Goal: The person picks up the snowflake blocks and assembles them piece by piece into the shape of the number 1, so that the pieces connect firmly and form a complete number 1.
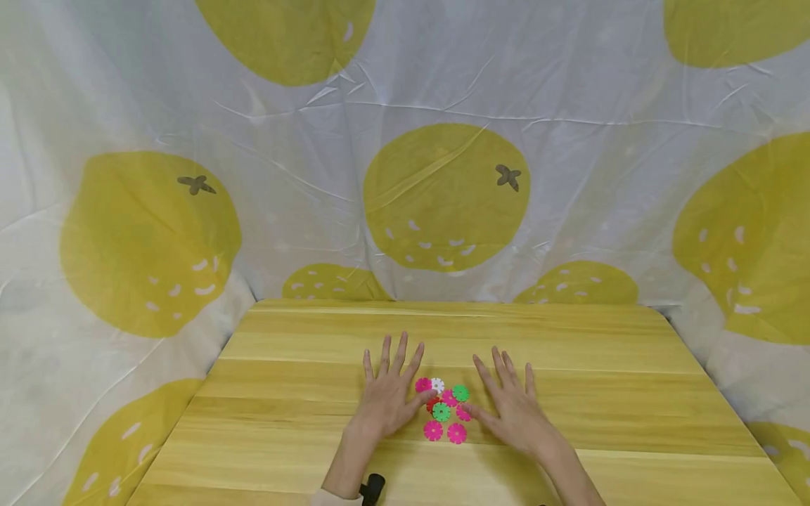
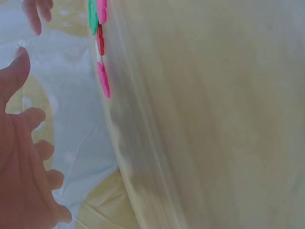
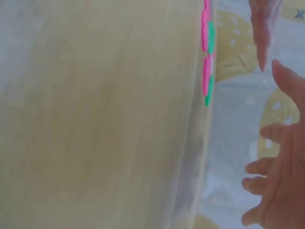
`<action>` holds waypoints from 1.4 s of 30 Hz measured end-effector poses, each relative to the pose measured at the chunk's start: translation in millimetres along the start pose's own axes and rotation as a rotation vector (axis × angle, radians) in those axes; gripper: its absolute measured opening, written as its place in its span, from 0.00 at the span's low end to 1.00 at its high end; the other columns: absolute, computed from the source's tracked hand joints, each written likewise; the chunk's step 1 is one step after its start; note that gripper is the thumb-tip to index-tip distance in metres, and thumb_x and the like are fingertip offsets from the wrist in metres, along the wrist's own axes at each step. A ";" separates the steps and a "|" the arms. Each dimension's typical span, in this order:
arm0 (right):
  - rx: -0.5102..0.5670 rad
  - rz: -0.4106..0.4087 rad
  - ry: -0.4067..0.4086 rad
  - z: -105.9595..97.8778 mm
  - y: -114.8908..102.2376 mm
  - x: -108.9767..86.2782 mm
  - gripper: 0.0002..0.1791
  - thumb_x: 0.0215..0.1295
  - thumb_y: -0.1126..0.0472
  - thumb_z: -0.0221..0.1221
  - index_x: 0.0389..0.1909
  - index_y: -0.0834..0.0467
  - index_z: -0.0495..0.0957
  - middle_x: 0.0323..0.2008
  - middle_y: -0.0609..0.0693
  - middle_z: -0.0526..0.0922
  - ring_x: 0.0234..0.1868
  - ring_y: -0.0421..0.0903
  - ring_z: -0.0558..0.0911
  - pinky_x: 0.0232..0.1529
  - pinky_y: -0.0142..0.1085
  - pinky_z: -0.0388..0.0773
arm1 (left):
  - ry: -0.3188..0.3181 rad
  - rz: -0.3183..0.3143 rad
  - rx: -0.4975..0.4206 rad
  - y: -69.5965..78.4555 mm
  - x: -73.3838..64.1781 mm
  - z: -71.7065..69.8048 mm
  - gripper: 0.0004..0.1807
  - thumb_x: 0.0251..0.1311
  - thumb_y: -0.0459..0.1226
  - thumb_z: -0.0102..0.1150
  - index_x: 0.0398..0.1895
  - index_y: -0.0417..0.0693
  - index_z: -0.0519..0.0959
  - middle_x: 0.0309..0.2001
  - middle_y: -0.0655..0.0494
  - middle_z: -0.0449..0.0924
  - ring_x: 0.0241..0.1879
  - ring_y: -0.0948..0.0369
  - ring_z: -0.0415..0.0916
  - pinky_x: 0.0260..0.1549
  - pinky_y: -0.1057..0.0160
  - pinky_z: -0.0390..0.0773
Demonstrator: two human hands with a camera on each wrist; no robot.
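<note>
A small group of flat, notched plastic discs lies together on the table, shaped like toy snowflake pieces: several pink discs, a green disc, another green disc, a white disc and a red one partly covered. On the left of the group, my left hand is held palm down with fingers spread, its thumb overlapping the discs in the head view. My right hand mirrors it on the right, thumb overlapping a pink disc's edge. Both wrist views show the hands raised above the tabletop, gripping nothing.
The wooden table has rounded far corners. Behind it and along both sides hangs a pale curtain printed with big yellow lemons. A black object, partly seen, sits at the left wrist.
</note>
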State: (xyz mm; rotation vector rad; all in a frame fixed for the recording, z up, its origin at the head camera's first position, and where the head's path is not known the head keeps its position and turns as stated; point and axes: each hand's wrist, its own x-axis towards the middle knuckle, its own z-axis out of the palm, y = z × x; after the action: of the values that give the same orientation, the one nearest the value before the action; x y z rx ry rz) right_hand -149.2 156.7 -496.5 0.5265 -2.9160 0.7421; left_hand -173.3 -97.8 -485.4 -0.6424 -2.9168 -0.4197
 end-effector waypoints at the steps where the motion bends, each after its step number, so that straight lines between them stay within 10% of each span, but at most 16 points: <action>1: 0.028 0.000 -0.009 -0.6 0.6 0.1 0.45 0.72 0.39 0.59 0.83 0.52 0.53 0.82 0.67 0.47 0.81 0.70 0.49 0.74 0.75 0.35 | -0.011 0.001 -0.015 -0.3 0.5 0.0 0.45 0.70 0.61 0.54 0.83 0.51 0.56 0.83 0.39 0.46 0.81 0.32 0.43 0.72 0.22 0.43; 12: 0.266 -0.003 -0.191 -3.7 10.1 3.2 0.40 0.77 0.42 0.54 0.83 0.48 0.53 0.82 0.65 0.51 0.79 0.75 0.54 0.73 0.76 0.46 | -0.189 0.011 -0.333 -7.6 3.9 0.1 0.49 0.67 0.58 0.62 0.84 0.53 0.52 0.84 0.42 0.44 0.82 0.36 0.44 0.76 0.28 0.42; 23: 0.441 -0.097 -0.243 0.7 24.3 8.4 0.29 0.77 0.49 0.58 0.73 0.57 0.71 0.67 0.60 0.74 0.68 0.65 0.72 0.64 0.66 0.72 | -0.213 0.019 -0.495 -12.8 2.2 -3.9 0.37 0.52 0.41 0.80 0.65 0.41 0.78 0.57 0.47 0.78 0.57 0.49 0.76 0.57 0.51 0.80; 31: 0.556 -0.111 -0.287 4.5 31.8 12.1 0.22 0.74 0.55 0.62 0.65 0.58 0.79 0.54 0.55 0.79 0.53 0.50 0.78 0.53 0.34 0.78 | -0.296 -0.002 -0.657 -15.3 4.5 -0.5 0.22 0.43 0.30 0.83 0.43 0.39 0.84 0.39 0.46 0.78 0.37 0.55 0.72 0.37 0.68 0.74; 42: 0.610 -0.049 -0.295 11.8 32.3 13.8 0.16 0.71 0.58 0.66 0.57 0.55 0.86 0.46 0.54 0.79 0.42 0.42 0.74 0.42 0.29 0.72 | -0.404 0.015 -0.736 -10.6 6.3 2.5 0.16 0.44 0.25 0.81 0.36 0.39 0.84 0.34 0.47 0.81 0.32 0.61 0.71 0.31 0.71 0.72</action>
State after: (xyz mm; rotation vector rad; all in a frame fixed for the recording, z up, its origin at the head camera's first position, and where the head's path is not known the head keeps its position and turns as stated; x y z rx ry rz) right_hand -173.4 173.3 -519.0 0.8083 -2.8700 1.6908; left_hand -183.6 -103.8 -489.3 -0.9115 -3.0645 -1.5630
